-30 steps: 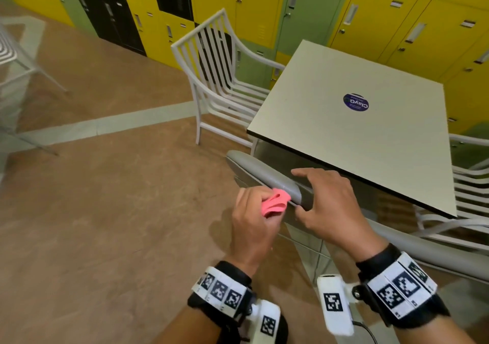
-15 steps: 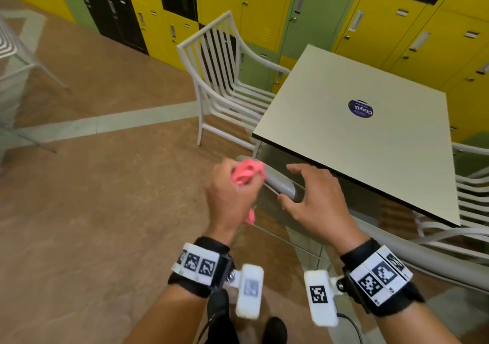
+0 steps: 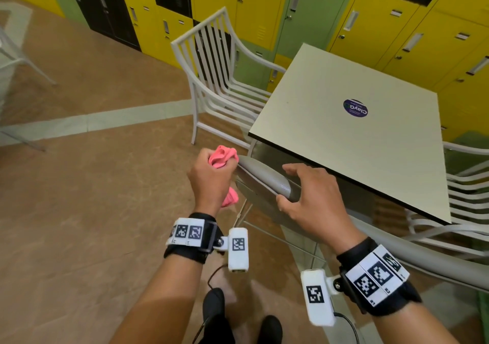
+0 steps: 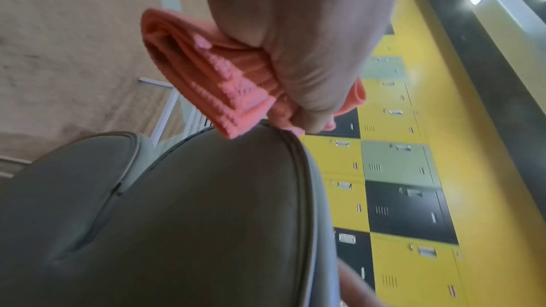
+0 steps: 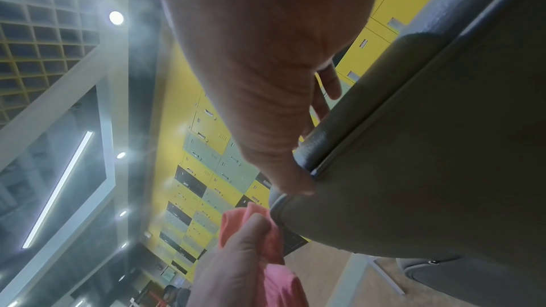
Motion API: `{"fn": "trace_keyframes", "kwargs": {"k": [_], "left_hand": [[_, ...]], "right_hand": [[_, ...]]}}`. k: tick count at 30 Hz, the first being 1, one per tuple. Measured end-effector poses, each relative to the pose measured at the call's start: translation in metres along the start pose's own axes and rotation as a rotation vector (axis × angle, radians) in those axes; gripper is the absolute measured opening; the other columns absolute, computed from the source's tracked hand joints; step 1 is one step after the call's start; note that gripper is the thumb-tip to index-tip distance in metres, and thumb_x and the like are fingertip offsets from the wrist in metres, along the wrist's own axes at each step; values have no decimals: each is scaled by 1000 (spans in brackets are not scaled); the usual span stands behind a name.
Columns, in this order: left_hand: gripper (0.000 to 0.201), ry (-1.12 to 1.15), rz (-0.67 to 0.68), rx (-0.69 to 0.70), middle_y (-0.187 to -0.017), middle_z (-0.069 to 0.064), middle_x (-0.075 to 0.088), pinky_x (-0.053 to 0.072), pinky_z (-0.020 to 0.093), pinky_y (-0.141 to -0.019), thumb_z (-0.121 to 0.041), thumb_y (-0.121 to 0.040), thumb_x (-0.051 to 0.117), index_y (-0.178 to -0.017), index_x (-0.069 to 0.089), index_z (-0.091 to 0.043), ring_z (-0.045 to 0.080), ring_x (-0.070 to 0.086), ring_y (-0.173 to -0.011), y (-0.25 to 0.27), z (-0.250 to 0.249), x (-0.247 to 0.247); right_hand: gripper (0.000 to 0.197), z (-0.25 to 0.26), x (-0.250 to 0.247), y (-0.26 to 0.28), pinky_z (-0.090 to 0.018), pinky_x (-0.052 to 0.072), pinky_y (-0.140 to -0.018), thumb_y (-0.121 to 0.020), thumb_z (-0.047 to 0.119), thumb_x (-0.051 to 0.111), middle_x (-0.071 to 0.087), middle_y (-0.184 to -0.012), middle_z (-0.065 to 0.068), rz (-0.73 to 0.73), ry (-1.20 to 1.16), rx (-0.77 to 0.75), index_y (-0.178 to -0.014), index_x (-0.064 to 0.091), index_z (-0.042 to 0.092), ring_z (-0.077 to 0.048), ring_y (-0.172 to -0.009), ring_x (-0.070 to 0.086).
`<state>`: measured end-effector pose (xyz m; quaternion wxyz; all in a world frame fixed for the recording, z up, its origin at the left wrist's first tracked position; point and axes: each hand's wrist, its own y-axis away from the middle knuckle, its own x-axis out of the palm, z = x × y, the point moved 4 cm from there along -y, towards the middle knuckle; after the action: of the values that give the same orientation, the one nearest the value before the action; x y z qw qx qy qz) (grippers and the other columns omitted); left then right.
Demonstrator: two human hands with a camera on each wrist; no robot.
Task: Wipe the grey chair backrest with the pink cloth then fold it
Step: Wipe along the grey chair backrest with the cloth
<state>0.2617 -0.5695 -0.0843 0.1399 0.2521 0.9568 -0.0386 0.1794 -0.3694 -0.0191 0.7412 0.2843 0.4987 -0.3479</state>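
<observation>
The grey chair backrest (image 3: pixel 264 175) runs from the middle toward the lower right, its top rim padded. My left hand (image 3: pixel 210 174) grips the bunched pink cloth (image 3: pixel 222 156) and holds it against the backrest's left end; a tail of cloth hangs below the hand. The left wrist view shows the pink cloth (image 4: pixel 212 78) touching the top edge of the backrest (image 4: pixel 207 207). My right hand (image 3: pixel 308 194) grips the backrest rim, thumb on the near face, fingers over the top. In the right wrist view my thumb presses the backrest (image 5: pixel 428 148) beside the pink cloth (image 5: pixel 266 242).
A pale square table (image 3: pixel 357 132) with a round blue sticker stands just behind the backrest. A white slatted chair (image 3: pixel 219 74) is at its far left, another white chair (image 3: pixel 465 185) at the right. Yellow, green and black lockers (image 3: pixel 264 8) line the back. Brown floor spreads left.
My left hand slid the pink cloth left along the top rim, from beside my right hand to the backrest's left end. My right hand kept its grip on the rim.
</observation>
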Motion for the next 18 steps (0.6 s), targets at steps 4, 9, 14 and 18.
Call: {"fn": "trace_keyframes", "kwargs": {"k": [4, 9, 14, 18], "left_hand": [[22, -6, 92, 72, -73, -2, 65, 45, 20, -53, -21, -84, 84, -79, 63, -22, 11, 52, -58, 18, -5, 0], [19, -30, 94, -29, -79, -4, 67, 46, 15, -54, -26, -88, 82, -83, 64, -25, 8, 56, -65, 2, 8, -1], [9, -47, -42, -21, -81, -9, 68, 60, 31, -57, -38, -96, 73, -88, 68, -37, 5, 61, -61, -42, -7, -23], [31, -240, 380, 221, -72, -16, 65, 45, 28, -60, -45, -107, 53, -83, 72, -41, 8, 61, -65, -26, -36, 20]], "right_hand": [[64, 0, 1, -1, -35, 36, -106, -85, 44, 74, 65, -129, 15, -1, -1, -4, -144, 52, 34, -14, -123, 53], [62, 0, 2, -2, -34, 34, -107, -87, 42, 73, 65, -130, 15, 16, -25, -3, -145, 52, 34, -13, -124, 51], [62, 0, -1, 2, -35, 37, -109, -90, 46, 71, 63, -134, 15, 49, -53, -9, -146, 49, 35, -13, -123, 52], [62, -7, -4, 11, -37, 46, -106, -88, 58, 69, 64, -134, 14, 89, -63, -10, -143, 52, 34, -12, -119, 58]]}}
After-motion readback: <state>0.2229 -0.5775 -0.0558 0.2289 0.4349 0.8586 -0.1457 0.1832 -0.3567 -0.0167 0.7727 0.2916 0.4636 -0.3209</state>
